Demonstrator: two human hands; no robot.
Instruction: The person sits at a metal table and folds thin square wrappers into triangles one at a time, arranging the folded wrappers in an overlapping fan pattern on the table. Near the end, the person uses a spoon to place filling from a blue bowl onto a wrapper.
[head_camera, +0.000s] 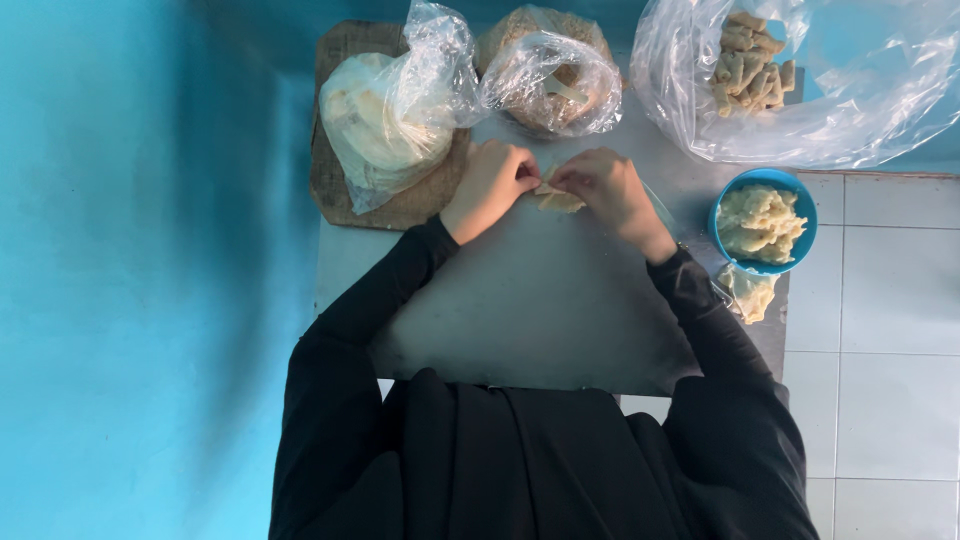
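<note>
Hands meet at the middle of the grey bench (520, 320): left hand (490, 185) and right hand (605, 190) both pinch a small pale wrapper (556, 200), fingers clamped on its edges. Just beyond, a bag of flat wrappers (385, 120) lies on a wooden board (335, 180). Right of the hands, a blue bowl (763, 222) holds pale filling. Far right, rolled pieces (750, 65) sit in a clear bag.

clear bag of flat wrappers (385, 115) far left | crumb bag (550, 75) centre | roll bag (800, 85) right
</note>
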